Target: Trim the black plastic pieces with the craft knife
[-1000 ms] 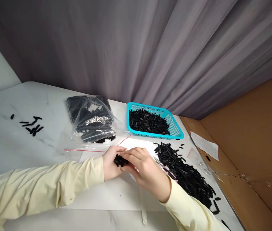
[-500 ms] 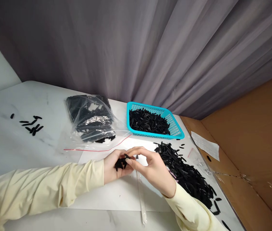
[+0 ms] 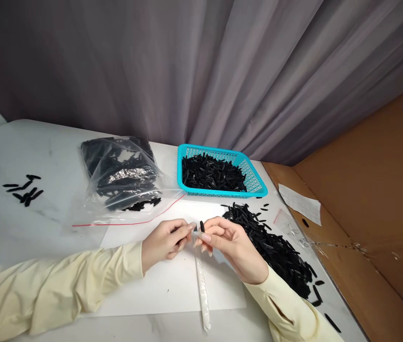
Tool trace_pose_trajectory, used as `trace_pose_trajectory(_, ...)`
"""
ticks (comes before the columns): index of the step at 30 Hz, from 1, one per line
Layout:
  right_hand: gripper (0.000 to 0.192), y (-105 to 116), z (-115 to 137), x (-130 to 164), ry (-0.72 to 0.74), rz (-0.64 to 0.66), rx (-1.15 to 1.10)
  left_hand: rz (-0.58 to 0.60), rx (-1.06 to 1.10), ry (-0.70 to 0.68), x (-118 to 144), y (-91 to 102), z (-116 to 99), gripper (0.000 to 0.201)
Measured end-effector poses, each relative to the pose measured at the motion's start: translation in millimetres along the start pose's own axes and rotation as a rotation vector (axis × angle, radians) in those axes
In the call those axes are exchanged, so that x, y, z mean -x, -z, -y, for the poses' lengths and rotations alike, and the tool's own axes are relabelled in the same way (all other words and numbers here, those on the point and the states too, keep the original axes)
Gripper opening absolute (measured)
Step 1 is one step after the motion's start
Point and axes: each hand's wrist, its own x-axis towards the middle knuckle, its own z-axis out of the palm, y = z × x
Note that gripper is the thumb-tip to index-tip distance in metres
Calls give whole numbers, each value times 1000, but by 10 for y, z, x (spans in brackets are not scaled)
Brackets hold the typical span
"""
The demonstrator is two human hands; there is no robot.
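Observation:
Over a white sheet [image 3: 123, 285] my two hands meet, fingertips almost touching. Thumb and fingertips of my right hand [image 3: 231, 244] pinch a short black strip [image 3: 201, 226] that stands nearly upright. My left hand [image 3: 167, 240] is curled closed around black pieces, mostly hidden by its fingers; a small dark tip shows at its thumb. Below the hands lies a narrow white wrapped stick [image 3: 203, 294], its upper end near my fingertips. Close to my right wrist is a heap of loose black strips [image 3: 276, 251].
A blue basket [image 3: 222, 193] of black strips stands at the back. Left of it lies a clear zip bag [image 3: 119, 175] with more strips. Several loose strips [image 3: 26, 194] lie far left. A paper slip [image 3: 300, 204] rests by the brown cardboard wall [image 3: 365, 190] at right.
My left hand has turned and closed over the black pieces that showed in its palm. My right hand has drawn slightly right with one strip. The view has shifted a little.

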Motion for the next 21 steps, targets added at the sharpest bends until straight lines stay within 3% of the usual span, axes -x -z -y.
trace_pose_trajectory(4,30,75,-124,-29,-17,55,-77,-68,-114,-109,-12,34,19,30)
trace_pose_trajectory(16,22,95,-296,-50,130,46,77,-71,-185,-74,14,37,27,28)
trace_pose_trajectory(21,27,93,-328,-66,121,42,23,-86,-170,-81,12,34,18,29)
